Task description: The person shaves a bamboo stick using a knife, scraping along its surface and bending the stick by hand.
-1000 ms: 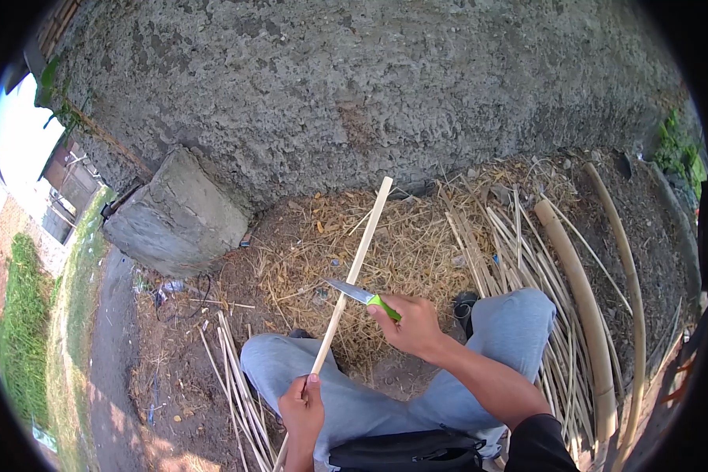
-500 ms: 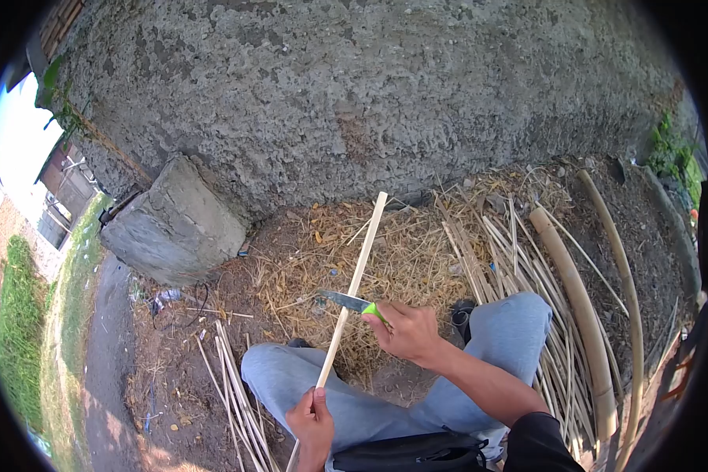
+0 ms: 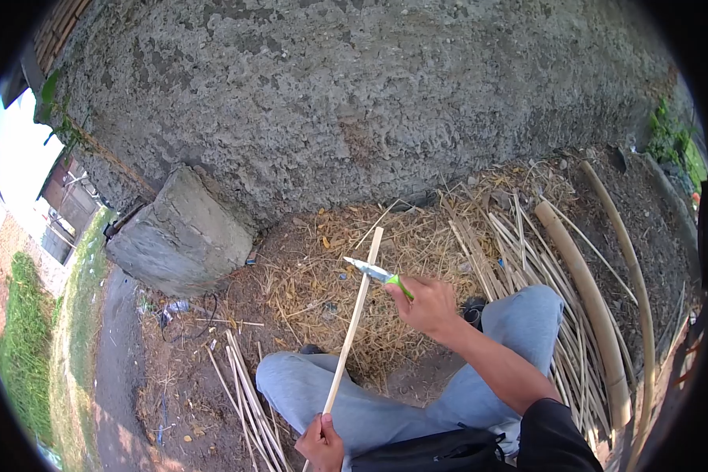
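My right hand (image 3: 429, 309) is closed round the green handle of a knife (image 3: 376, 271). Its blade lies across a pale, flat bamboo strip (image 3: 352, 334) near the strip's far end. In my left hand (image 3: 321, 442) the near part of that strip is pinched between thumb and fingers, beside my left knee. The strip slants up and away from me, over the ground between my bent legs. My right fingers cover most of the handle.
Split bamboo strips (image 3: 554, 303) and a thick bamboo pole (image 3: 586, 303) lie on the right. More thin strips (image 3: 248, 401) rest on the left. Shavings (image 3: 401, 236) cover the ground before a rough wall (image 3: 370, 94); a concrete block (image 3: 182, 236) stands at left.
The knife has moved up the bamboo strip toward its far end, and its blade has turned. My left hand and the strip have shifted lower in view; the camera has moved slightly.
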`<state>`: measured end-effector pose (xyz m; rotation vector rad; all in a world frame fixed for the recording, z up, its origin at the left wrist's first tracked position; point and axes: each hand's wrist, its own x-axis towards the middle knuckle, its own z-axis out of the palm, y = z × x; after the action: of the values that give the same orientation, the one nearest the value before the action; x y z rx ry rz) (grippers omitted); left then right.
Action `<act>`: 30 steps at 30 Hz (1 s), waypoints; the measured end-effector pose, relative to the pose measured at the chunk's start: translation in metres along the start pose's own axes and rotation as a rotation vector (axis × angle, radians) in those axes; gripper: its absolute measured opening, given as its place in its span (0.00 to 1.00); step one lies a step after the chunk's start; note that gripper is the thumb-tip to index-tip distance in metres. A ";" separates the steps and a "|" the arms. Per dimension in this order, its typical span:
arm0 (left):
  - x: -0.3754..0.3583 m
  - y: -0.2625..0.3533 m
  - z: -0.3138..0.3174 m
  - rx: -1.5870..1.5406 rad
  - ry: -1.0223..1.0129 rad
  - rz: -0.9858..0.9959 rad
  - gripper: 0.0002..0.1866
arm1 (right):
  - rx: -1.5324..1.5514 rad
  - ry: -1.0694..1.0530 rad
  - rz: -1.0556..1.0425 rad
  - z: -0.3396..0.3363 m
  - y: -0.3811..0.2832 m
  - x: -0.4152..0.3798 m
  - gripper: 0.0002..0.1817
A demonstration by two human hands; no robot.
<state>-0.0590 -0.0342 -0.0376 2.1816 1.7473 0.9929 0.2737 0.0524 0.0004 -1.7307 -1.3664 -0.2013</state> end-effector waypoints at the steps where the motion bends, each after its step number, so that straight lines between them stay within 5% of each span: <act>1: 0.002 0.002 -0.002 -0.002 0.041 0.024 0.12 | 0.025 0.011 -0.086 -0.003 -0.006 -0.005 0.16; 6: -0.002 0.003 -0.017 0.022 0.011 0.123 0.13 | -0.031 0.047 -0.011 0.003 0.018 0.012 0.18; 10: -0.009 -0.014 -0.008 0.011 0.009 0.000 0.13 | 0.022 0.031 -0.117 -0.001 -0.001 -0.002 0.20; 11: -0.012 -0.014 -0.011 0.032 0.000 0.055 0.13 | 0.005 -0.107 0.078 0.005 0.021 0.007 0.20; 17: -0.011 -0.022 -0.012 0.074 0.051 0.010 0.13 | -0.104 -0.065 0.375 -0.012 0.047 0.034 0.20; 30: 0.008 -0.001 -0.006 -0.158 -0.097 -0.138 0.14 | 0.251 -0.138 -0.130 0.003 -0.021 -0.051 0.15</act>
<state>-0.0624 -0.0281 -0.0302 1.9513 1.6891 0.9416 0.2353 0.0187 -0.0213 -1.4709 -1.5368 0.0188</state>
